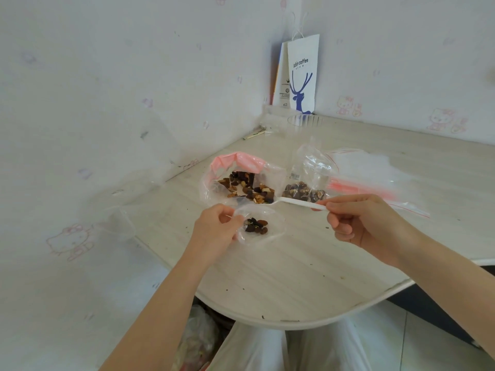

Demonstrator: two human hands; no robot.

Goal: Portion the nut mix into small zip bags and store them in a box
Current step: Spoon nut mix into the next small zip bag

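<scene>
The spoon that my right hand pinches is plain white. The small bag in my left hand is clear, and the pieces inside are dark brown and amber. The large bag is also clear, with a pink band at its mouth; its nut mix is brown, tan and black. The table is pale cream with faint wood grain and dark specks. The paper bag is white with a blue deer.
</scene>
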